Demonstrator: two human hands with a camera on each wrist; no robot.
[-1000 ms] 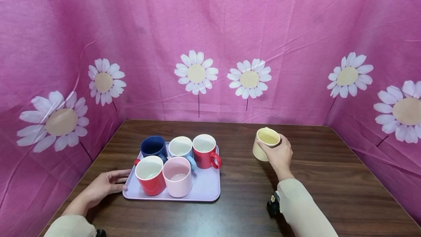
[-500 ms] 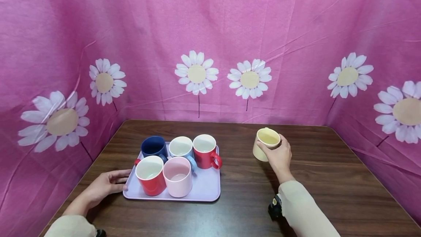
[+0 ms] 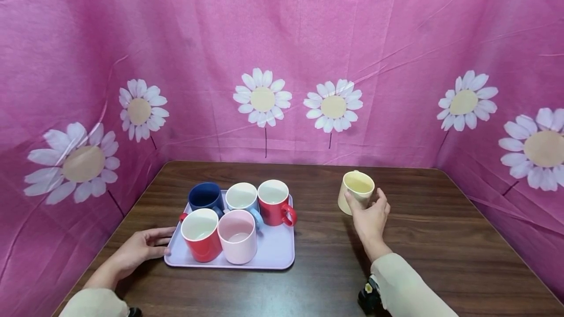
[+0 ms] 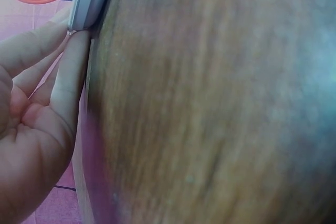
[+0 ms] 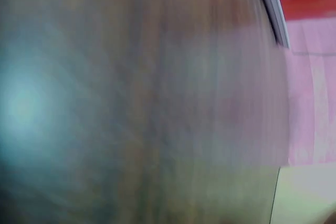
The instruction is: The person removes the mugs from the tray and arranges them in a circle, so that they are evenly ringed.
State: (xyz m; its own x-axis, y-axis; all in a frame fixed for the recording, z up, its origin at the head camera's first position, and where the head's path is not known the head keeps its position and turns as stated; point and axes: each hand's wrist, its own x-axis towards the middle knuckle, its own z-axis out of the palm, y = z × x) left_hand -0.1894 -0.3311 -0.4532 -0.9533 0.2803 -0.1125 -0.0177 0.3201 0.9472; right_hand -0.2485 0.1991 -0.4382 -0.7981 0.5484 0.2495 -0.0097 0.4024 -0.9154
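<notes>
At the right of the table, the pale yellow mug (image 3: 345, 198) stands upright, its handle at the back. My right hand (image 3: 369, 216) is just in front of it, fingers parted, with the thumb overlapping its side in the head view. Part of that mug (image 5: 304, 190) shows in the right wrist view, where the hand is hardly visible. My left hand (image 3: 140, 249) rests with straight fingers and thumb against the left edge of the lilac tray (image 3: 275, 248). In the left wrist view the fingertips (image 4: 77, 45) meet the tray's rim (image 4: 86, 3).
Several mugs fill most of the tray: navy (image 3: 204, 194), light blue (image 3: 242, 199), pink (image 3: 238, 248), and two red ones, front (image 3: 203, 248) and back (image 3: 272, 212). The back red mug's handle reaches the tray's right edge. A pink flowered cloth (image 3: 295, 38) encloses the wooden table (image 3: 321, 278).
My right hand has let go of the yellow mug; its fingers have come off the rim and the hand has drawn slightly toward me. The left hand and tray stay put.
</notes>
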